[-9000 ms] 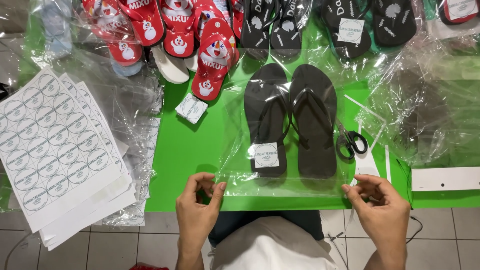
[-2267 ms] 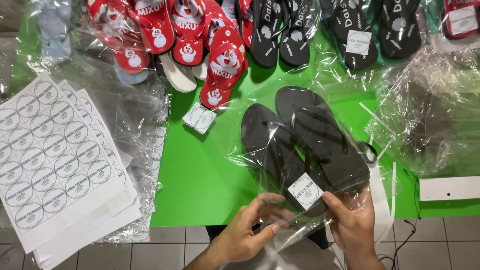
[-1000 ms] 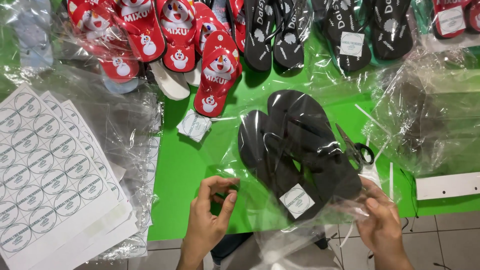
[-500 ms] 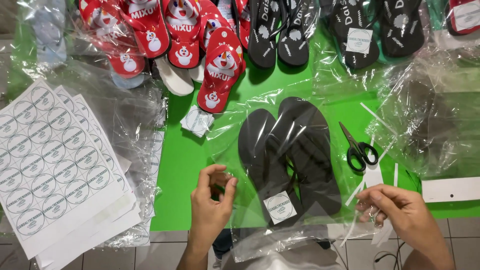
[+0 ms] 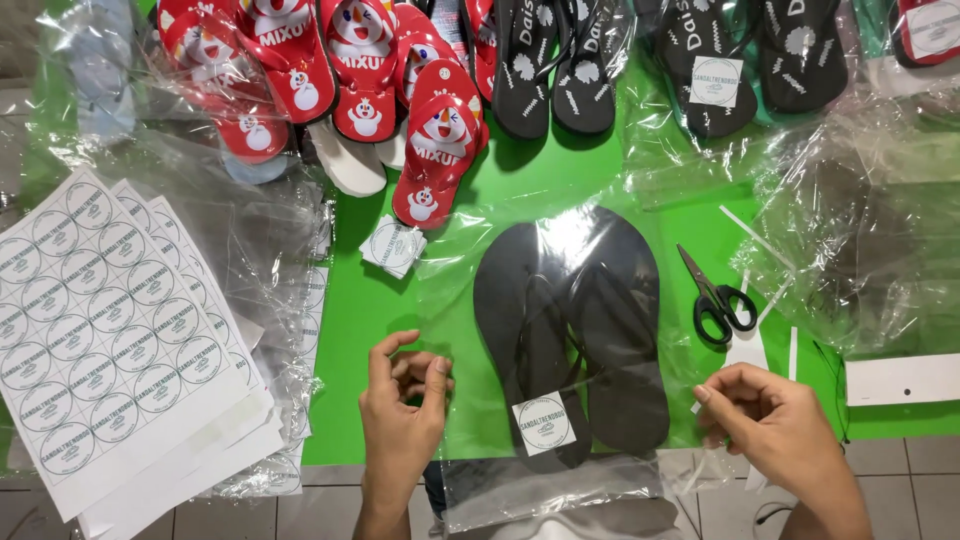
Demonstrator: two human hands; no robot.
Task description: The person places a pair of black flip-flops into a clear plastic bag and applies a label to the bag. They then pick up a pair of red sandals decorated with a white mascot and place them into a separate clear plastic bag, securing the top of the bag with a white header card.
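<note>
Head view: on a green table [image 5: 400, 290], a pair of black flip-flops [image 5: 575, 330] lies inside a clear plastic bag [image 5: 470, 260]. Left hand [image 5: 400, 415] pinches the bag's left edge; right hand [image 5: 775, 425] grips its right edge. Scissors [image 5: 715, 295] lie nearby.

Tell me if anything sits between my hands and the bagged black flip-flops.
Nothing visible does. The left hand is at the left edge of the clear bag holding the black flip-flops; the right hand is by its right edge. The scissors lie off to the side.
</note>
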